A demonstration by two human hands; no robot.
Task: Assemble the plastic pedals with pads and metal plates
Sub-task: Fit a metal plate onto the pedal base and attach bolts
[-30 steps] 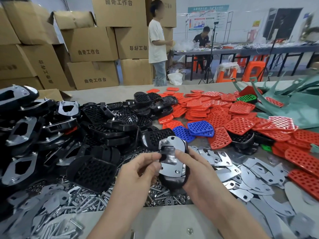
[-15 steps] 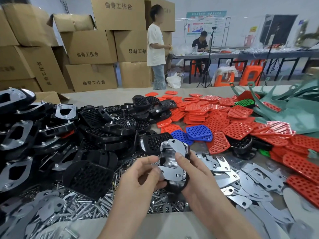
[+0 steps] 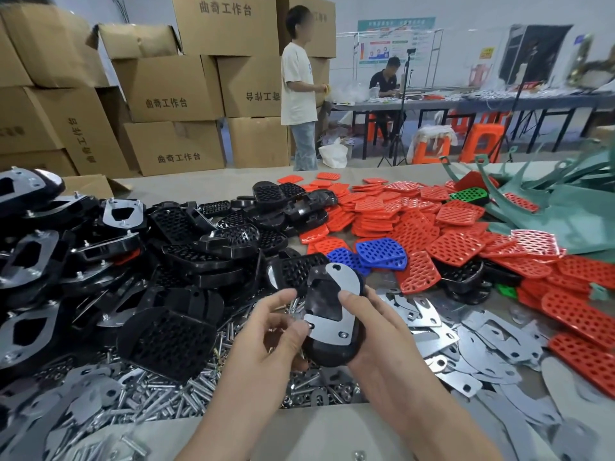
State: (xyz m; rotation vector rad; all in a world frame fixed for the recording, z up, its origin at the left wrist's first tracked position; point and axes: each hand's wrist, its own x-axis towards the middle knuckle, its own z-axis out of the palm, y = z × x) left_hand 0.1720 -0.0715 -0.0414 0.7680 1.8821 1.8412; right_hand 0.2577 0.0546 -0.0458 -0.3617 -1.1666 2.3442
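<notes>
We take the blue pads [image 3: 379,252] as landmark on the beige worktable [image 3: 199,185]. Left of them we see heaped black pedals [image 3: 186,234]; right, red pads [image 3: 416,227]; far right, green parts [image 3: 572,221]; nearer right, metal plates [image 3: 466,344]; nearer left, bolts [image 3: 186,394].

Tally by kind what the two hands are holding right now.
Black pedal: 1
Metal plate: 1
Total: 2, both gripped by the right hand; what the left fingers pinch is too small to tell.

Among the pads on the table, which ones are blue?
The two overlapping blue pads, just beyond the held pedal; nearly all the others are red, a few green.
</notes>
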